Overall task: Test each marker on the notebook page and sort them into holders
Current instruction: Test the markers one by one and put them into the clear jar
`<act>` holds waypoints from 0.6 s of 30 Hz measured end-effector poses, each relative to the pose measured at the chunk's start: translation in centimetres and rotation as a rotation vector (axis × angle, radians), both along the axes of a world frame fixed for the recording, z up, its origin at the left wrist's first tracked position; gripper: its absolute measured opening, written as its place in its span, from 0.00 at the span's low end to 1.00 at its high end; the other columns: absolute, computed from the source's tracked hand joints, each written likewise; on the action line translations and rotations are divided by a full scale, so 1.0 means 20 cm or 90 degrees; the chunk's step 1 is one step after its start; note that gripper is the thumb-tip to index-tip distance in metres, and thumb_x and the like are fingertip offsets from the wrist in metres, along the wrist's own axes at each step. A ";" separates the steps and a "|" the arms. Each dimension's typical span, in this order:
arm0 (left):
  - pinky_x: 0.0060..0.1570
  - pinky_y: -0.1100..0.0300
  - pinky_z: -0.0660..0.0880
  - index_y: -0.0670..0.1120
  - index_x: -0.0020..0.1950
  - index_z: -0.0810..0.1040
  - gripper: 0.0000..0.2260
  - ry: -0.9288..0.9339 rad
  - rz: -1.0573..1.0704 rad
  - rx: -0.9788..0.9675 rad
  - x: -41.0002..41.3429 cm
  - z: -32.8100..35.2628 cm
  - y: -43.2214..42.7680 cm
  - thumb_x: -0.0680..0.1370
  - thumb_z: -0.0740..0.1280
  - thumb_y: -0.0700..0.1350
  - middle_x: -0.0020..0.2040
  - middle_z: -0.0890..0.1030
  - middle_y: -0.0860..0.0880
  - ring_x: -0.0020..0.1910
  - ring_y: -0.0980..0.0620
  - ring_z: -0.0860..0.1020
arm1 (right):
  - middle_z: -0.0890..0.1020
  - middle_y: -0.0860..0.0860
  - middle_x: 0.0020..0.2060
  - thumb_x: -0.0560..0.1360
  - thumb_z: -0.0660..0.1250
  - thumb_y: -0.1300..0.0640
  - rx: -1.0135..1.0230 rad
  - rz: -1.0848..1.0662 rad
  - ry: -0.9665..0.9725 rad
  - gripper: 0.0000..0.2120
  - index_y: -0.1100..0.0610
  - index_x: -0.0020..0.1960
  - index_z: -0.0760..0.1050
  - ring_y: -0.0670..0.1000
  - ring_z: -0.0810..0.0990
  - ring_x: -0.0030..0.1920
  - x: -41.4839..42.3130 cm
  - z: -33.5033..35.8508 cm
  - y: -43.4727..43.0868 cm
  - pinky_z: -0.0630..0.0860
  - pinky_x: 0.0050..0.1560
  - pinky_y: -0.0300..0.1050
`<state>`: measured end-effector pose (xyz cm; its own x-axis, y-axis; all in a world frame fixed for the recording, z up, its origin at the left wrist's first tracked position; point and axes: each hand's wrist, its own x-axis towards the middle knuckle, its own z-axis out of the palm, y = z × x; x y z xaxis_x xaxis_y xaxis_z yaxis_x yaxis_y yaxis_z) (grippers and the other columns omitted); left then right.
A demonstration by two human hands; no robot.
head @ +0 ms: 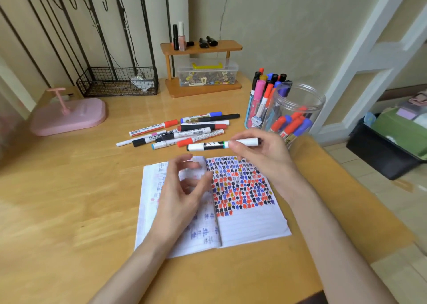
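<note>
Markers (184,128) lie in a loose pile on the tabletop (69,188), just beyond the open notebook (251,225), whose right page is crowded with red, blue and black test marks. The right hand (261,151) pinches a white marker (208,146) near one end, holding it level above the notebook's far edge. The left hand (182,188) hovers over the left page, fingers loosely curled and holding nothing. A clear jar (298,109) and a blue holder (254,109), both with markers inside, stand to the right.

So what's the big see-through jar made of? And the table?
The jar looks like clear plastic, glossy: you can see the markers through its thin wall, though glass is possible. The table looks like light wood with a smooth, slightly shiny finish, showing grain streaks.
</note>
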<state>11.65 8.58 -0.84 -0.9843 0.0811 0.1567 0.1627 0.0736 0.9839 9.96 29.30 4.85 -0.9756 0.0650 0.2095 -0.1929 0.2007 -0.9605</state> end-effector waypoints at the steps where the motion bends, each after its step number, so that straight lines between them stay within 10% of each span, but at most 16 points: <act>1: 0.34 0.66 0.76 0.53 0.71 0.70 0.23 -0.001 0.007 0.013 0.00 0.01 0.00 0.78 0.74 0.48 0.57 0.80 0.57 0.41 0.49 0.85 | 0.86 0.49 0.42 0.75 0.77 0.60 -0.031 0.002 -0.014 0.07 0.61 0.52 0.85 0.49 0.83 0.39 0.04 0.00 0.02 0.80 0.46 0.40; 9: 0.30 0.53 0.68 0.56 0.54 0.83 0.06 0.102 -0.044 -0.095 0.02 0.00 -0.01 0.79 0.70 0.54 0.32 0.76 0.41 0.28 0.49 0.70 | 0.84 0.57 0.39 0.75 0.76 0.59 -0.175 0.006 -0.072 0.09 0.62 0.53 0.84 0.51 0.80 0.39 0.22 -0.09 -0.02 0.77 0.42 0.40; 18: 0.38 0.69 0.70 0.58 0.57 0.84 0.10 0.200 -0.095 -0.244 0.07 0.03 -0.01 0.80 0.67 0.57 0.41 0.82 0.65 0.34 0.59 0.76 | 0.85 0.56 0.35 0.78 0.72 0.60 -0.149 0.007 -0.078 0.08 0.65 0.52 0.83 0.50 0.82 0.33 0.24 -0.19 -0.10 0.75 0.35 0.38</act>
<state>13.02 8.45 -0.30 -0.8678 0.3260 0.3749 0.4824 0.3724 0.7929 14.83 27.33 1.15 -0.9938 0.0868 0.0700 -0.0730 -0.0319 -0.9968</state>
